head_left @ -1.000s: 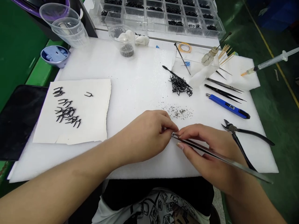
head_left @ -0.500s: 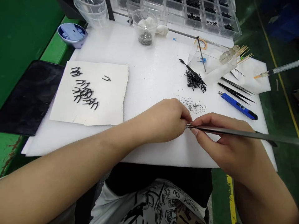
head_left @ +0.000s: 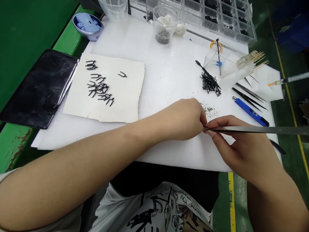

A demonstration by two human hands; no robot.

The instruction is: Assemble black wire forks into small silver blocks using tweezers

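Left hand (head_left: 182,119) closed in a narrow pinch, fingertips at the tip of long steel tweezers (head_left: 256,130); anything held there is too small to tell. Right hand (head_left: 238,151) curled narrow, holding the tweezers, which run right and out of frame. Hands nearly touching at the tweezer tip, just above a white foam surface (head_left: 164,74).

Just above the hands, scattered grey metal specks (head_left: 210,111). Beyond them, a tangled pile of small black wire pieces (head_left: 210,84) with a slim black tool (head_left: 202,68) at its edge. To the right, a blue pen-shaped tool (head_left: 251,112), black tweezers (head_left: 246,98) and a clear acrylic box (head_left: 228,62). Black plier handle (head_left: 277,147) sticks out past the right hand.

Left of the hands, a torn white paper sheet (head_left: 127,96) with black forked parts (head_left: 98,87) on it. Far end: a clear plastic cup of grey beads (head_left: 164,37) and a clear compartment tray (head_left: 217,16).
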